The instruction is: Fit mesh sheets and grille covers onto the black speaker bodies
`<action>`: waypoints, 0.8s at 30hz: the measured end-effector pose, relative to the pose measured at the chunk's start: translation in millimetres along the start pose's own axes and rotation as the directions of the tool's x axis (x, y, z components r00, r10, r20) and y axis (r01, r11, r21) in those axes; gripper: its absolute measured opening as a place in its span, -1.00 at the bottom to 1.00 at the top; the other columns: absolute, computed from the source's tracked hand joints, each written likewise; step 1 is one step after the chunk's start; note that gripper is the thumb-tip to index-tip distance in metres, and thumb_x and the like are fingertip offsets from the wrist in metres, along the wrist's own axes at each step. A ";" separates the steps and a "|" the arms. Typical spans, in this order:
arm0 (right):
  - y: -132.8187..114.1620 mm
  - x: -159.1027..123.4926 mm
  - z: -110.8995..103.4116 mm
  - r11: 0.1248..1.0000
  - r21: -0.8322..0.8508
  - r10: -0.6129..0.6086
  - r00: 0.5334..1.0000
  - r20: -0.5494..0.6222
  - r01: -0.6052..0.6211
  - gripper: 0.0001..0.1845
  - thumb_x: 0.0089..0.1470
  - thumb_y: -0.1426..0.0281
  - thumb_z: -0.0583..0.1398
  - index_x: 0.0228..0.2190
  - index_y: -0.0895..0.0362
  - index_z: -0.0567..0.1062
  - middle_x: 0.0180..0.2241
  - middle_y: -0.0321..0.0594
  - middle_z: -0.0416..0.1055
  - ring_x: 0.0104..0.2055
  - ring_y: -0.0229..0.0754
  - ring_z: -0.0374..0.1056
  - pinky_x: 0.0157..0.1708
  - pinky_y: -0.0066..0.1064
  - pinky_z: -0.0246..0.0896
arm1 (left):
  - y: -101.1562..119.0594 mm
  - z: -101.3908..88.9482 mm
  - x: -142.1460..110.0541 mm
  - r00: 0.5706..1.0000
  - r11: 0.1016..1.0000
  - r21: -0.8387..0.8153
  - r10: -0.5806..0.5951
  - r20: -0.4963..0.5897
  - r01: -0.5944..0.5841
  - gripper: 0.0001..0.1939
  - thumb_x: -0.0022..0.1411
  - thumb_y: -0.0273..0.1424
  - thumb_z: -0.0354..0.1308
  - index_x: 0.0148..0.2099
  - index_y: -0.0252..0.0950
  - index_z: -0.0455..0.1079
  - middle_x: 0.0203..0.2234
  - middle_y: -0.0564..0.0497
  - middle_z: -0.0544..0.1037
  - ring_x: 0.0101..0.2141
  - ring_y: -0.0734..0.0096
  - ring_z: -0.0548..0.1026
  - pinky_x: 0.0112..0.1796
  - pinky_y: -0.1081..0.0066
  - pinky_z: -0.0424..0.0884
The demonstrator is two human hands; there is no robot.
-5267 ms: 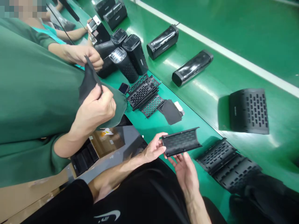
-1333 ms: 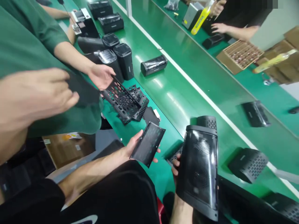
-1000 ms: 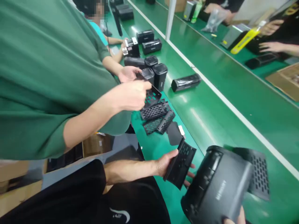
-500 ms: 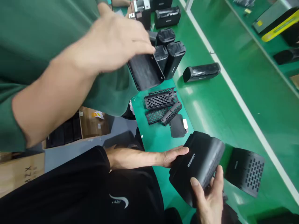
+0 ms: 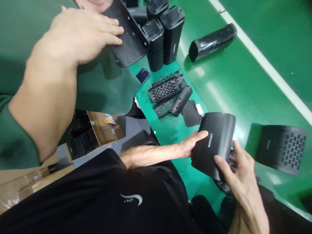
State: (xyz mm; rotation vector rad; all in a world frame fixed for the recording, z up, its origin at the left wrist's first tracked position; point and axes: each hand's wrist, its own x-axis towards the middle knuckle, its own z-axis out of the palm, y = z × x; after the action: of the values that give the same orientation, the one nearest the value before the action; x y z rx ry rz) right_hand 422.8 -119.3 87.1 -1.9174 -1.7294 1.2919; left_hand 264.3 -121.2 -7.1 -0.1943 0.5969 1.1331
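A curved black plastic casing (image 5: 219, 139) lettered "MERKURY" is held between both my hands above the green table. My left hand (image 5: 194, 142) grips its left side, thumb on the outer face and the other fingers hidden behind. With the thumb near its lower right edge, my right hand (image 5: 237, 170) holds the opposite side. Part of a slotted black piece (image 5: 223, 186) shows below the casing. A similar casing with rows of slots (image 5: 281, 148) lies on the table to the right.
Slotted black grilles (image 5: 168, 91) lie piled beyond my left hand, beside a dark flat sheet (image 5: 192, 114). Several upright black housings (image 5: 173, 35) and one lying housing (image 5: 212, 42) are farther off. At left, a co-worker's hand (image 5: 83, 35) touches a black shell (image 5: 133, 45). A phone (image 5: 143, 75) lies nearby.
The casing in my hands has turned more upright in view. The co-worker's hand and shell have shifted up and left. My view has also moved, uncovering the phone.
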 end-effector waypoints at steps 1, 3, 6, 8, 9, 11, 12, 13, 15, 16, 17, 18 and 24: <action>3.7 -7.1 7.6 0.998 0.059 -0.006 0.998 -0.055 0.009 0.26 -0.09 -0.18 0.39 0.47 -0.01 0.09 0.47 0.11 -0.06 0.33 0.45 0.22 0.16 0.30 0.29 | 2.1 4.0 -0.1 0.998 0.998 -0.007 0.059 -0.035 -0.059 -0.24 -0.15 0.09 0.59 -0.03 -0.32 0.53 -0.22 -0.11 0.65 -0.25 0.28 0.57 -0.12 0.30 0.52; 11.4 -21.1 31.7 0.982 0.169 -0.050 0.978 -0.202 0.086 0.37 -0.10 -0.13 0.44 0.49 -0.01 -0.11 0.48 0.17 -0.16 0.40 0.42 0.12 0.17 0.32 0.29 | 5.1 13.1 -1.0 0.984 0.988 -0.009 0.155 -0.084 -0.156 -0.18 -0.22 0.07 0.62 -0.02 -0.28 0.49 -0.25 -0.04 0.61 -0.29 0.35 0.55 -0.19 0.35 0.52; 18.3 -29.9 68.5 0.953 0.142 -0.162 0.848 -0.505 0.267 0.32 -0.15 -0.06 0.50 0.40 0.14 0.00 0.37 0.27 0.01 0.42 0.35 0.07 0.29 0.33 0.11 | 0.7 26.9 -2.1 0.957 0.967 0.034 0.255 -0.141 -0.252 -0.16 -0.22 0.02 0.63 0.04 -0.22 0.42 -0.29 0.04 0.57 -0.34 0.42 0.52 -0.26 0.41 0.50; 19.5 -28.3 76.5 0.948 0.107 -0.182 0.787 -0.589 0.299 0.16 -0.15 -0.01 0.53 0.30 0.17 0.18 0.27 0.22 0.15 0.34 0.28 0.17 0.31 0.27 0.09 | -6.3 34.5 -4.0 0.935 0.953 0.055 0.303 -0.182 -0.298 -0.20 -0.14 -0.04 0.60 0.07 -0.21 0.39 -0.28 0.04 0.58 -0.34 0.42 0.54 -0.25 0.41 0.51; 20.1 -27.7 73.9 0.952 0.110 -0.168 0.788 -0.592 0.286 0.10 -0.16 0.01 0.53 0.26 0.17 0.24 0.24 0.18 0.19 0.30 0.26 0.21 0.29 0.25 0.12 | -8.6 37.1 -6.2 0.928 0.948 0.072 0.320 -0.190 -0.311 -0.26 -0.07 -0.08 0.56 0.08 -0.21 0.39 -0.26 0.03 0.59 -0.32 0.40 0.56 -0.23 0.40 0.51; 23.5 -31.7 59.1 0.961 0.158 -0.101 0.822 -0.560 0.226 0.06 -0.18 0.00 0.53 0.23 0.16 0.31 0.21 0.12 0.24 0.25 0.25 0.25 0.25 0.21 0.17 | -5.5 39.1 -13.5 0.930 0.937 0.186 0.326 -0.167 -0.295 -0.48 0.14 -0.14 0.38 0.08 -0.25 0.41 -0.28 0.07 0.60 -0.24 0.33 0.61 -0.15 0.34 0.51; 26.6 -37.0 49.3 0.962 0.198 -0.055 0.840 -0.541 0.190 0.06 -0.18 -0.01 0.52 0.24 0.15 0.32 0.21 0.10 0.26 0.24 0.25 0.26 0.23 0.21 0.19 | 1.6 38.4 -18.3 0.937 0.921 0.282 0.319 -0.145 -0.270 -0.57 0.23 -0.18 0.25 0.07 -0.28 0.42 -0.32 0.10 0.60 -0.20 0.29 0.62 -0.12 0.28 0.50; 30.7 -44.5 39.6 0.957 0.246 -0.003 0.855 -0.519 0.152 0.07 -0.18 -0.03 0.52 0.24 0.13 0.32 0.21 0.07 0.27 0.22 0.25 0.27 0.21 0.21 0.19 | 12.6 36.9 -23.6 0.941 0.888 0.391 0.313 -0.124 -0.244 -0.62 0.29 -0.22 0.13 0.06 -0.31 0.44 -0.35 0.13 0.59 -0.16 0.26 0.62 -0.09 0.22 0.48; 40.9 -63.2 23.2 0.943 0.326 0.086 0.895 -0.438 0.069 0.08 -0.19 -0.05 0.50 0.26 0.10 0.33 0.21 0.05 0.30 0.18 0.25 0.30 0.20 0.22 0.17 | 43.8 33.3 -34.4 0.954 0.791 0.578 0.292 -0.067 -0.202 -0.62 0.27 -0.30 0.08 0.06 -0.36 0.46 -0.28 0.12 0.63 -0.06 0.23 0.60 -0.03 0.16 0.46; 46.4 -72.7 17.4 0.938 0.345 0.112 0.916 -0.385 0.030 0.07 -0.19 -0.06 0.50 0.26 0.09 0.33 0.21 0.05 0.31 0.17 0.26 0.30 0.20 0.23 0.14 | 61.6 32.2 -39.4 0.964 0.744 0.639 0.264 -0.011 -0.197 -0.59 0.20 -0.34 0.16 0.09 -0.37 0.47 -0.18 0.06 0.65 0.00 0.20 0.58 0.02 0.17 0.45; 51.9 -81.5 13.0 0.936 0.353 0.128 0.932 -0.340 0.000 0.06 -0.20 -0.06 0.49 0.25 0.08 0.35 0.22 0.05 0.31 0.16 0.27 0.30 0.20 0.24 0.12 | 78.6 31.9 -44.0 0.976 0.700 0.687 0.208 0.067 -0.196 -0.49 0.11 -0.39 0.24 0.14 -0.36 0.47 -0.05 0.00 0.64 0.06 0.18 0.56 0.08 0.20 0.44; 56.9 -89.0 10.0 0.934 0.357 0.134 0.945 -0.297 -0.020 0.05 -0.20 -0.07 0.49 0.24 0.07 0.36 0.22 0.05 0.31 0.16 0.29 0.29 0.20 0.24 0.11 | 93.3 32.8 -48.2 0.982 0.657 0.730 0.121 0.147 -0.190 -0.37 0.03 -0.44 0.30 0.21 -0.34 0.46 0.05 -0.04 0.61 0.10 0.16 0.53 0.13 0.23 0.41; 70.5 -106.5 10.5 0.929 0.365 0.138 0.968 -0.208 -0.054 -0.04 -0.17 -0.09 0.46 0.19 0.05 0.39 0.18 0.01 0.34 0.15 0.30 0.29 0.14 0.17 0.20 | 107.5 49.2 -66.9 0.991 0.454 0.883 0.013 0.131 -0.123 -0.36 0.20 -0.29 0.01 0.26 -0.42 0.46 -0.06 0.06 0.60 0.06 0.25 0.52 0.13 0.29 0.36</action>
State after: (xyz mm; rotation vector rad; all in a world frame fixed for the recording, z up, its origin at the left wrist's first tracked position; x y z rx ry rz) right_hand 473.0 -236.8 78.3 -1.8681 -1.2053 1.2555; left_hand 166.2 -106.8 85.8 0.8344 1.0462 0.7534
